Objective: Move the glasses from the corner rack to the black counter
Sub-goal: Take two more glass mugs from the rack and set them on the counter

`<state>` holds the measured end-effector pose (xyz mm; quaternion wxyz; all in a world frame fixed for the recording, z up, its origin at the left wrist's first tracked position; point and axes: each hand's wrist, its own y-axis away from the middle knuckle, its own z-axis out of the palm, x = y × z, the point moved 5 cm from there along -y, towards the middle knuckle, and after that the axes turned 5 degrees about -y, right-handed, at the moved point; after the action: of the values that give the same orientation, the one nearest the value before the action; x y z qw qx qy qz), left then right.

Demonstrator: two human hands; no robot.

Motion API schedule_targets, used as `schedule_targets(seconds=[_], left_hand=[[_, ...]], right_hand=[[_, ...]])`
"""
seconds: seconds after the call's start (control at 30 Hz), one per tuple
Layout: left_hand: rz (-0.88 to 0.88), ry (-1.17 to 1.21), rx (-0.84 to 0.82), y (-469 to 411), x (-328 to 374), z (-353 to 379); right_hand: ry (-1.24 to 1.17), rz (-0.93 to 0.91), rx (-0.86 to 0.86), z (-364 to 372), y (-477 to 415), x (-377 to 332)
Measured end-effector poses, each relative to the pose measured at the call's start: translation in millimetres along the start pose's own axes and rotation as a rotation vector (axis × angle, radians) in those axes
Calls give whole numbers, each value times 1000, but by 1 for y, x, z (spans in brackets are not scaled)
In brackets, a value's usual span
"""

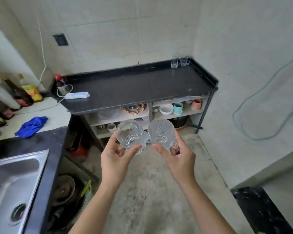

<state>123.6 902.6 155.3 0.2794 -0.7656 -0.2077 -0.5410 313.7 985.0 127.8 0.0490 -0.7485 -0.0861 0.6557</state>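
The person stands in front of the black counter [142, 85] and carries one glass in each hand. The left hand [114, 159] is closed around the left glass [130, 135], with the thumb on its near right side and the fingers on its left side. The right hand [179, 157] is closed around the right glass [161, 134] in the mirrored way. Both glasses are in the air, near the camera, above the floor and in front of the shelves [176, 112] under the counter. They are just beside each other; I cannot tell if they touch.

Two glass mugs [179, 61] stand already on the far right corner of the counter, so I judge that a part of the task is done. The two glasses in the hands must still be put down. The corner rack is not in view, so how many remain there cannot be known.

Each glass is tilted: its long axis leans away from the person, the open mouth points up and toward the counter, and the thick base is toward the palms.
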Motion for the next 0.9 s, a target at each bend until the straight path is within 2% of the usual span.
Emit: schedule_targets(seconds=[0.2, 0.37, 0.53, 0.73, 0.9], left_hand=[[-15, 4, -111, -103, -23, 74], [-45, 57, -151, -228, -55, 135], [-36, 114, -250, -350, -43, 190], [-31, 180, -311, -455, -29, 274], [-62, 102, -330, -515, -48, 358]], right_hand=[[9, 2, 59, 21, -110, 40], [67, 28, 105, 53, -225, 69], [29, 66, 192, 76, -340, 67], [53, 96, 299, 64, -458, 87], [46, 176, 323, 49, -547, 141]])
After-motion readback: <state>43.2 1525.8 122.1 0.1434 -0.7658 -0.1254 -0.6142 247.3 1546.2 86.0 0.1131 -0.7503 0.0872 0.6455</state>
